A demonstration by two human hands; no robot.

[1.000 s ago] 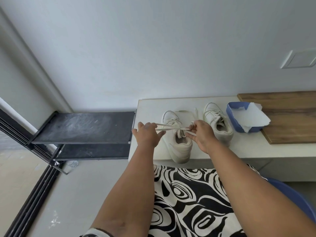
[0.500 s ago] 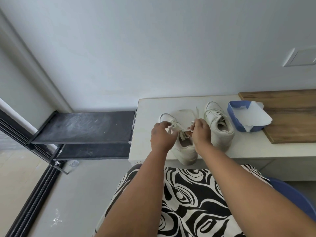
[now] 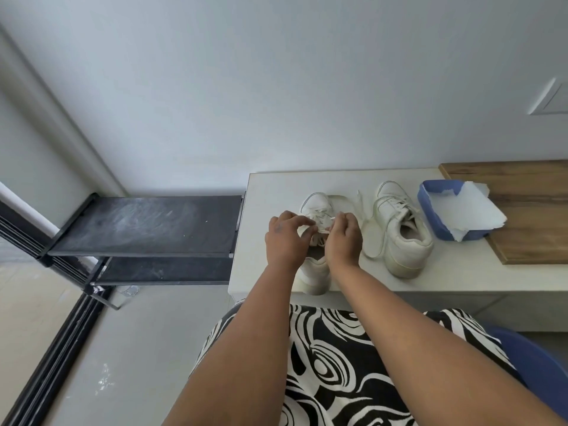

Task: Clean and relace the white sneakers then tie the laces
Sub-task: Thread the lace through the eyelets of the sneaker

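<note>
Head view: two white sneakers are standing on the tabletop (image 3: pixel 344 182), toes toward the wall. The left sneaker (image 3: pixel 316 272) is sitting at the near edge; the right sneaker (image 3: pixel 402 238), off-white and laced, is standing beside a blue tray (image 3: pixel 430 204). The left hand (image 3: pixel 284 241) and right hand (image 3: pixel 342 241) are pinching the lace (image 3: pixel 321 224) over the left sneaker's tongue.

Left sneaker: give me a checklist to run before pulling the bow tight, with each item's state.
1. Both hands on the lace: left hand and right hand pinch it over the left sneaker - ok.
2. Loops formed properly: hidden by fingers - cannot tell.
3. Sneaker fully on the bench: heel overhangs the front edge - not ok.
4. Loose lace end clear of the right sneaker - ok.
5. Right sneaker tied - cannot tell.
</note>
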